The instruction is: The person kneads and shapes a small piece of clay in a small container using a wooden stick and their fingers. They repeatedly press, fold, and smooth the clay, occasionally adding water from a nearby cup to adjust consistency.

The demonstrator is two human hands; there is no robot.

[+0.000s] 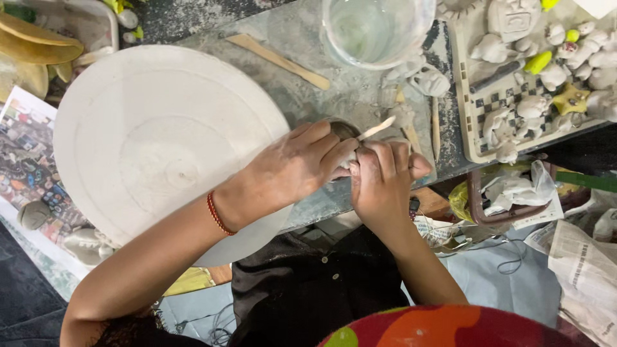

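My left hand [299,168] and my right hand [380,183] meet over the table's front edge, both closed around a small pale lump of clay [349,160] that is mostly hidden by the fingers. My right hand also grips a thin wooden modelling stick [379,128], its tip pointing up and to the right. A red thread band [217,214] circles my left wrist. Just behind the hands a small dark bowl [344,128] peeks out. A large round white plaster disc [160,138] lies to the left of my left hand.
A clear plastic tub of water [376,29] stands at the back. A flat wooden stick [279,61] lies on the grey table [347,90]. At the right, a checked tray [479,109] holds several small clay pieces. Newspaper [581,270] and a crumpled bag sit lower right.
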